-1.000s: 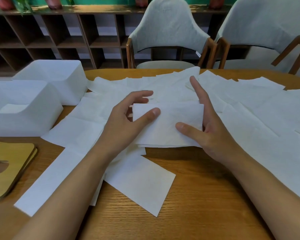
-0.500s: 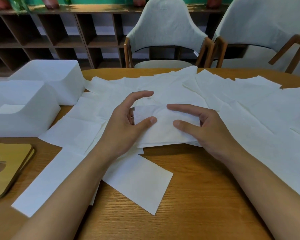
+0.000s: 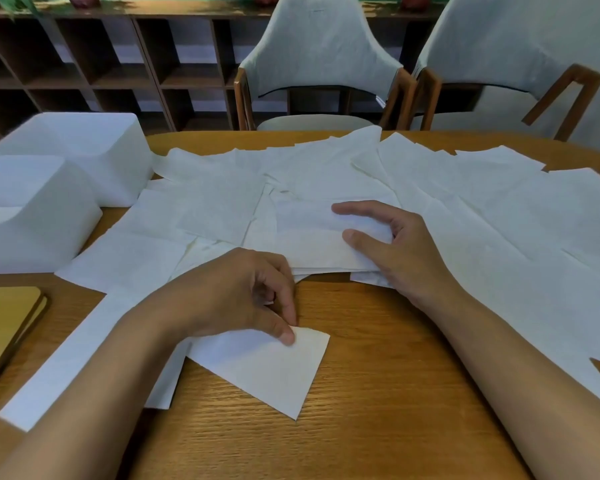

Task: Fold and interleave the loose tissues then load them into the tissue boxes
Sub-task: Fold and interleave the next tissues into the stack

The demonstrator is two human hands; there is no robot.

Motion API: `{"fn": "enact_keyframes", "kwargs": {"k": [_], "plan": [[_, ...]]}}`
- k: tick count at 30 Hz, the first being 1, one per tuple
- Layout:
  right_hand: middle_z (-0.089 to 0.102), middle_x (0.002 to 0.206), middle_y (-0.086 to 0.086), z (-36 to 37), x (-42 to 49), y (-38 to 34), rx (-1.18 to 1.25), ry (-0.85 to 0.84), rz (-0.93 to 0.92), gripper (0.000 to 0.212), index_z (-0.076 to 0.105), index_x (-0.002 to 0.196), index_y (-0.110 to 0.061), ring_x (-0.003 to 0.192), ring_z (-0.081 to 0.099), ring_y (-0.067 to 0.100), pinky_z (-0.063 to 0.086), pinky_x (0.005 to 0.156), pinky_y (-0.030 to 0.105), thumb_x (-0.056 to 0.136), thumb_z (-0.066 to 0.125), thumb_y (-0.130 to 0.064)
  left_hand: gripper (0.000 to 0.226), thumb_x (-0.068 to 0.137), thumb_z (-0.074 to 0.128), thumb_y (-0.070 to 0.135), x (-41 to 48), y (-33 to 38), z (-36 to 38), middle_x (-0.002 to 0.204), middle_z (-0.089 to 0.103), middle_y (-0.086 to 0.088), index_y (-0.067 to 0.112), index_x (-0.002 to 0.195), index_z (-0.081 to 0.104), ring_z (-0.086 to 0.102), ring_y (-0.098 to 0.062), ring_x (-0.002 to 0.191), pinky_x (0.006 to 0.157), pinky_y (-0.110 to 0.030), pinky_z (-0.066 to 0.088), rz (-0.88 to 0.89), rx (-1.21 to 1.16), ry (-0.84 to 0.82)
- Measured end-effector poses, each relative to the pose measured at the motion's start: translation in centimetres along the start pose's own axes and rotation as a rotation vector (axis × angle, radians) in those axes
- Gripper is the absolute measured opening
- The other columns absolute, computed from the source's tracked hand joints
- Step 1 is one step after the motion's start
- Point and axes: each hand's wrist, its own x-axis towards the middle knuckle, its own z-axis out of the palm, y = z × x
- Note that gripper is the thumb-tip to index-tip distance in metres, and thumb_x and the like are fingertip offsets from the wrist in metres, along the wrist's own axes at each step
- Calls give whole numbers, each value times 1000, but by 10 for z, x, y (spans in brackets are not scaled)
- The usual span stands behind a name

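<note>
While left hand (image 3: pixel 243 299) pinched loose tissue (image 3: pixel 267 372) at its corner and right hand (image 3: pixel 395 251) rested loose-fingered on folded stack (image 3: pixel 312 244), a hasty tug could have torn the sheet.

The left hand (image 3: pixel 236 296) pinches a loose tissue (image 3: pixel 267 370); the right hand (image 3: pixel 397 252) rests on the folded stack (image 3: pixel 309 244).

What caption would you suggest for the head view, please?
Left hand pinches a loose white tissue; right hand rests on the folded white tissue stack.
</note>
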Motion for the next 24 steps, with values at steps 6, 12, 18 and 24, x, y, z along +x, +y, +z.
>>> {"fn": "enact_keyframes", "kwargs": {"k": [6, 12, 18, 24], "plan": [[62, 121, -37, 3, -2, -3, -66, -31, -8, 23, 72, 111, -44, 124, 45, -15, 27, 96, 0, 97, 66, -26, 12, 81, 83, 43, 1, 1, 0, 90, 70, 15, 35, 88, 78, 62, -9, 90, 71, -18, 48, 34, 30, 91], [66, 118, -31, 5, -6, -13, 78, -104, 0, 29, 73, 112, -34, 119, 51, -13, 33, 103, 20, 96, 56, -50, 14, 80, 85, 37, 4, 7, 3, 85, 74, 9, 30, 89, 77, 67, -12, 78, 72, -28, 53, 93, -147, 386], [62, 111, -37, 9, -10, -10, -13, -89, 20, 30, 67, 105, -45, 113, 50, -18, 43, 98, 17, 82, 67, -64, 27, 75, 90, 36, 8, 9, 12, 85, 71, 6, 22, 90, 72, 62, -15, 71, 66, -26, 50, 178, -226, 658], [61, 100, -38, 7, -9, -13, 33, -24, 9, 13, 68, 96, -35, 105, 53, -12, 45, 90, 20, 87, 68, -44, 29, 79, 87, 34, 7, 9, 6, 86, 73, 8, 26, 102, 71, 69, -14, 83, 74, -20, 51, 168, -197, 672]]}}
